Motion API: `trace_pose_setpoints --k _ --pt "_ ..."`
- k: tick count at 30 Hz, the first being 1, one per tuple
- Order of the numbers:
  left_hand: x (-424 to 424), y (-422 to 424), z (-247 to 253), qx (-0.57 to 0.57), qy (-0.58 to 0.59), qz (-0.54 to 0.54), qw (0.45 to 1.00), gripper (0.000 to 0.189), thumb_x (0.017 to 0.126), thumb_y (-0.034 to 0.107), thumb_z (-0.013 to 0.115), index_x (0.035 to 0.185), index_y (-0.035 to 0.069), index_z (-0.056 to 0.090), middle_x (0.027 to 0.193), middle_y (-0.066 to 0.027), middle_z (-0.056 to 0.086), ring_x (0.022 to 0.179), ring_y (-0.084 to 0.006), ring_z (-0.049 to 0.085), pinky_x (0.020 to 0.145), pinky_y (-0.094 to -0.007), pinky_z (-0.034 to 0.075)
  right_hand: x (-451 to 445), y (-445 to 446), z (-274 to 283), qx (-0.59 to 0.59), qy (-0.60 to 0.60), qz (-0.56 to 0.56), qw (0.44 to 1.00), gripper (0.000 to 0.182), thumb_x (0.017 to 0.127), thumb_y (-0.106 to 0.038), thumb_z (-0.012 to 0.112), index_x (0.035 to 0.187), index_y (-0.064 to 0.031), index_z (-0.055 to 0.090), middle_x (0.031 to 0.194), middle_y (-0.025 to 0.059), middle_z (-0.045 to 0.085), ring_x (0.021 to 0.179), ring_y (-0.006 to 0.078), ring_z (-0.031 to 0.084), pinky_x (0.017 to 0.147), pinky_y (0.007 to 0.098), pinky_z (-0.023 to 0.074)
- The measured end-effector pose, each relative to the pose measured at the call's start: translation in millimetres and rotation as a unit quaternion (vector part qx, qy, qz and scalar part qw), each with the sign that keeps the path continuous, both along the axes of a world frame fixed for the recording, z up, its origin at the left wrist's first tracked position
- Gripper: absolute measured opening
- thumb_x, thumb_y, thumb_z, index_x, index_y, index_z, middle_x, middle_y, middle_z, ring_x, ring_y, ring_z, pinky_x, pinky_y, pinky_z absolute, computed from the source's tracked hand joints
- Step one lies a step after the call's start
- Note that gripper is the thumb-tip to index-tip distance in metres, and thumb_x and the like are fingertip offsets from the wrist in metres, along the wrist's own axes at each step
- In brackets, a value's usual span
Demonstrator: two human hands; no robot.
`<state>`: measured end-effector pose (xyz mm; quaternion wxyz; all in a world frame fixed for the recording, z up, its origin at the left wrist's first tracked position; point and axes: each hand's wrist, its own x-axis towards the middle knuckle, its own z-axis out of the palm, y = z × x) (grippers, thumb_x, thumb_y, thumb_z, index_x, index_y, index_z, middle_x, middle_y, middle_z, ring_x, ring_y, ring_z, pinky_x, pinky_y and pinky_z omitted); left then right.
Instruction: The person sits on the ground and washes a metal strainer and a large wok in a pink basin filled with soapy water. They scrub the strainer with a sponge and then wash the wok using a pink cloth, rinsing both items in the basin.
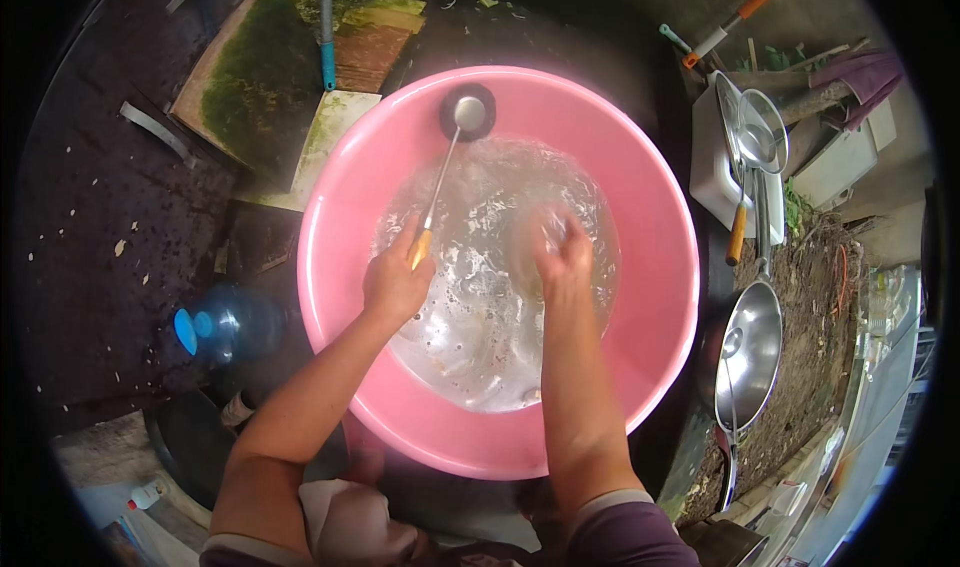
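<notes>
A large pink plastic tub [652, 282] stands before me, partly filled with rippling, cloudy water [480, 342] with bubbles on it. My left hand [397, 278] grips the wooden handle of a metal ladle [442, 184]. Its round head, shiny in the middle and darker around, is at the tub's far inner wall; whether it touches the wall I cannot tell. Over the right part of the water is my right hand [562, 248], its fingers blurred and partly lost in the splashing. Whether those fingers hold anything is not visible.
On the right, a wire strainer [761, 131] with other utensils lies across a white container [709, 154]. Nearer me is a steel wok [750, 349] with a ladle in it. A blue plastic water bottle [232, 325] lies left of the tub, below mossy boards [255, 94].
</notes>
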<state>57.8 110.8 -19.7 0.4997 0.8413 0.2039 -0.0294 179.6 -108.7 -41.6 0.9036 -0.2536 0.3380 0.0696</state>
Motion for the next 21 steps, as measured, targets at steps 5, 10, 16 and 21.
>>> trace_pose_setpoints --k 5,10,16,21 --pt "-3 -5 4 -0.013 0.036 -0.064 0.997 0.065 0.083 0.022 0.061 0.143 0.016 0.038 0.114 -0.0178 0.063 0.103 -0.0344 0.061 0.087 -0.0407 0.048 12 24 96 -0.256 -0.17 0.132 0.943 0.031 0.095 -0.021 0.052 0.113 0.003 0.06 0.112 0.0152 0.064 0.107 0.0253 0.059 0.09 0.0387 0.0475" --pt "-5 -17 18 0.011 0.062 -0.125 0.99 0.062 0.083 0.022 0.06 0.141 0.015 0.041 0.115 -0.0182 0.062 0.104 -0.0353 0.06 0.088 -0.0427 0.047 -30 -58 76 -0.523 -0.146 0.334 0.771 0.032 0.092 -0.025 0.058 0.105 0.0019 0.068 0.102 0.0135 0.069 0.097 0.024 0.064 0.088 0.036 0.0478" --pt "2 -10 9 0.102 0.056 -0.137 0.984 0.057 0.085 0.023 0.058 0.14 0.015 0.042 0.109 -0.0205 0.063 0.1 -0.0374 0.061 0.085 -0.0443 0.048 -128 -137 88 -0.67 -0.184 0.552 0.461 0.027 0.084 -0.023 0.065 0.1 -0.002 0.069 0.091 0.0174 0.069 0.081 0.0311 0.067 0.078 0.0417 0.052" --pt "10 -10 3 0.09 0.035 -0.176 0.98 0.053 0.088 0.024 0.056 0.138 0.012 0.043 0.106 -0.0215 0.063 0.099 -0.0388 0.06 0.082 -0.0458 0.047 -180 -161 95 -0.776 -0.333 0.468 0.261 0.019 0.076 -0.017 0.068 0.091 -0.0068 0.071 0.09 0.0123 0.07 0.081 0.0312 0.065 0.074 0.0403 0.0515"
